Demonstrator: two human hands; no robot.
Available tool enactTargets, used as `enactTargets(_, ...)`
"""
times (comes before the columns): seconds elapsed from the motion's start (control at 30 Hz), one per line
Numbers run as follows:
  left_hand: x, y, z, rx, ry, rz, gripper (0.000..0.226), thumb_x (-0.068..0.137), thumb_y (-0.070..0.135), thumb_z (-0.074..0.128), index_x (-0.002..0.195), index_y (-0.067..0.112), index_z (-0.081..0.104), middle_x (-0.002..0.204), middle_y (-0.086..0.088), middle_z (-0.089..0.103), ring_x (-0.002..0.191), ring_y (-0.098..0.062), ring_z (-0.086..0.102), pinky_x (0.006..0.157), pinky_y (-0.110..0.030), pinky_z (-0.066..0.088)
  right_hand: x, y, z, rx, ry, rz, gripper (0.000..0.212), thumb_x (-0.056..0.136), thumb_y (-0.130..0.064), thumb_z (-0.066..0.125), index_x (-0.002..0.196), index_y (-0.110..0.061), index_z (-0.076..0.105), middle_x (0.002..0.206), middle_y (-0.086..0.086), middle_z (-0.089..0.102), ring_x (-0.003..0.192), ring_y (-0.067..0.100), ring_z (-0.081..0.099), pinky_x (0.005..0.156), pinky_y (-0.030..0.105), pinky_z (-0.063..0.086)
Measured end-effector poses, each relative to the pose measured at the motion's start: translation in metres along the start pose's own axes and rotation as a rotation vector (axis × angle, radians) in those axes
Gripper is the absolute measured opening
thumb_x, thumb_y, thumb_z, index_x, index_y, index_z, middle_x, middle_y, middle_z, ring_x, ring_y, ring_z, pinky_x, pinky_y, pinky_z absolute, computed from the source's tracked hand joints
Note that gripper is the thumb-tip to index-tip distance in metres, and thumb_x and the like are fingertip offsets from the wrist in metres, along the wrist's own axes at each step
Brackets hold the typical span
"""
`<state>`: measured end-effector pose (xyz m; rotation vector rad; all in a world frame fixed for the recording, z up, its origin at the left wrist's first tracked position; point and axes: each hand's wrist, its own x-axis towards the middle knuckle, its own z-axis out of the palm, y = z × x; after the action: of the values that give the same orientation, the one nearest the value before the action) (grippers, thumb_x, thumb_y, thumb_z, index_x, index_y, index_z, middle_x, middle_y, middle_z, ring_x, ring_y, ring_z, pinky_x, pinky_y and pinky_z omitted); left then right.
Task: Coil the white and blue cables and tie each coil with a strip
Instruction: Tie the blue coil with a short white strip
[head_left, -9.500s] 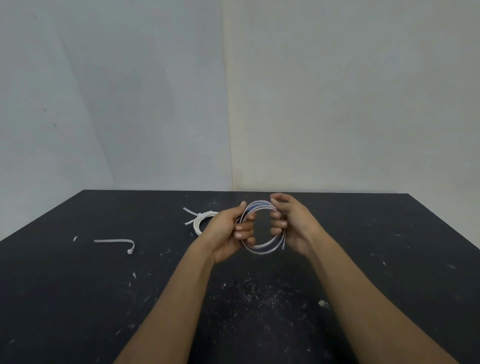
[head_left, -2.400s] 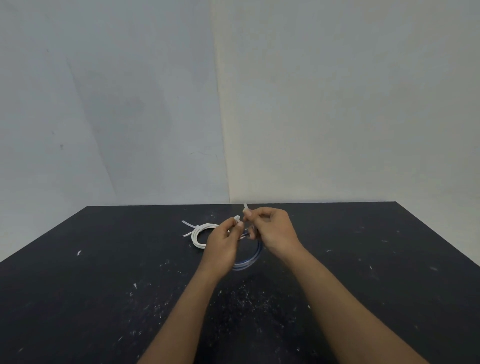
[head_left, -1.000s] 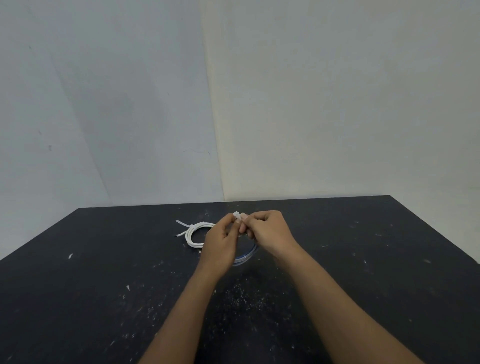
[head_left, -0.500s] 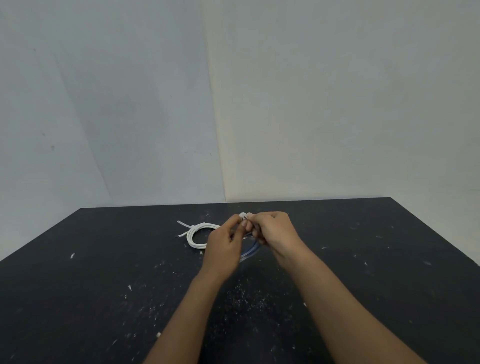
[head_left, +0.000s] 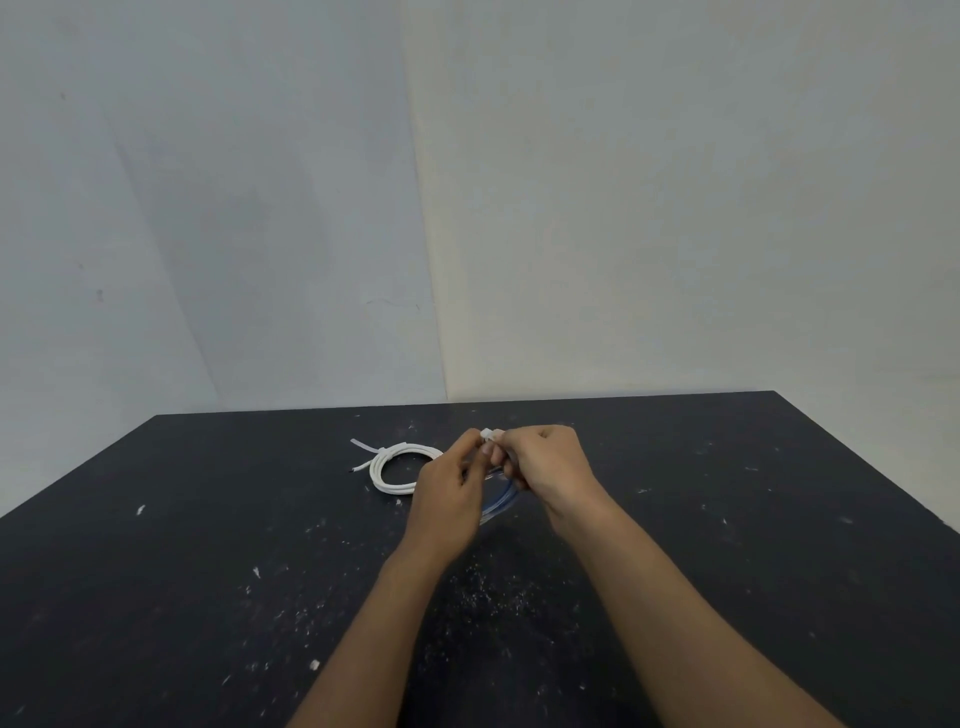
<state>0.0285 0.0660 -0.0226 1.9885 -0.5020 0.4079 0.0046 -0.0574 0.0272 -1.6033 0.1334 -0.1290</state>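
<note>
The white cable coil (head_left: 393, 469) lies on the black table (head_left: 727, 519), bound by a white strip whose tail sticks out at its upper left. The blue cable coil (head_left: 500, 503) hangs just under my hands, mostly hidden behind them. My left hand (head_left: 451, 488) and my right hand (head_left: 543, 467) meet fingertip to fingertip above it. Both pinch a small white strip (head_left: 488, 434) at the top of the blue coil. How the strip passes round the coil is hidden.
Small white flecks and crumbs are scattered over the table, thickest near my forearms. Two plain walls meet in a corner behind the table's far edge.
Over the last second my hands stayed together on the strip with only slight shifts. Much earlier both hands held the blue coil and a loose strip lay at the left; that strip is gone from there.
</note>
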Motion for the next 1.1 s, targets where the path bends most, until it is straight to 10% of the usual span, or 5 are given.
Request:
enactTargets(0.47, -0.002, 0.002, 0.002, -0.021, -0.044, -0.058, 0.024, 0.101, 0.041, 0.042, 0.103, 0.033, 0.064, 0.087, 0.006, 0.07, 0.081, -0.014, 0.063, 0.075, -0.034, 0.049, 0.019, 0.0, -0.015, -0.271, 0.024, -0.116, 0.026, 0.081, -0.049, 0.073, 0.084, -0.023, 0.075, 0.087, -0.005, 0.075, 0.087, 0.009, 0.068, 0.074, 0.025, 0.051)
enactTargets(0.87, -0.003, 0.005, 0.001, 0.026, -0.139, -0.046, 0.023, 0.101, 0.038, 0.044, 0.113, 0.039, 0.064, 0.101, 0.018, 0.073, 0.094, 0.006, 0.064, 0.081, -0.023, 0.05, 0.022, -0.021, -0.024, -0.238, -0.137, 0.139, 0.03, 0.083, -0.03, 0.077, 0.092, -0.001, 0.077, 0.081, 0.013, 0.077, 0.069, 0.016, 0.059, 0.054, 0.025, 0.034)
enactTargets(1.1, -0.001, -0.002, -0.001, 0.076, -0.166, -0.027, 0.024, 0.101, 0.04, 0.043, 0.104, 0.027, 0.063, 0.09, -0.01, 0.069, 0.085, -0.028, 0.063, 0.081, -0.044, 0.05, 0.029, -0.024, -0.022, -0.274, -0.169, 0.252, 0.018, 0.082, -0.023, 0.076, 0.07, -0.013, 0.069, 0.066, 0.003, 0.068, 0.068, 0.018, 0.059, 0.055, 0.027, 0.032)
